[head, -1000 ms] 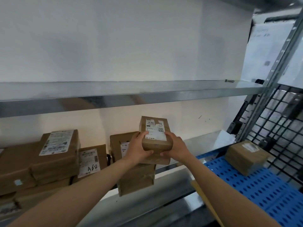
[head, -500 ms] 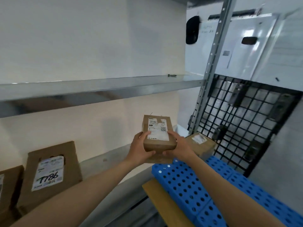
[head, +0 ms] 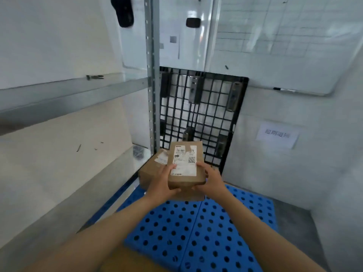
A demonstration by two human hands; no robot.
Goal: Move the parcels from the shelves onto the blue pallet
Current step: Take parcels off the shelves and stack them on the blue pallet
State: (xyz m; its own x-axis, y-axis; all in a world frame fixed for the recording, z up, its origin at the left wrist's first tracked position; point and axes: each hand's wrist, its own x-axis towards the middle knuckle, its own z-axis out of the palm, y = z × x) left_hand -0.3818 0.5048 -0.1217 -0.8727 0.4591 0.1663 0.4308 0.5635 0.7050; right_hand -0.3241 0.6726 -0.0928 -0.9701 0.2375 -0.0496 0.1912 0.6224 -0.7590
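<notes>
Location: a parcel storeroom. Galvanised steel shelving [head: 151, 75] is standing along the left wall, a blue pallet [head: 196, 232] is lying beside it, a black grid pallet [head: 200, 118] is leaning against the back wall, and a cardboard parcel [head: 185, 163] is carrying a barcoded shipping label.

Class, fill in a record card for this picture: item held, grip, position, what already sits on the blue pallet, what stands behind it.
Item held: brown parcel, white label on top
Grip: left hand and right hand, one at each side, thumbs on top
Position: over the blue pallet, not set down
Already on pallet: second parcel, far left corner, partly hidden by the held one
Behind: black grid pallet, upright against the wall
</notes>
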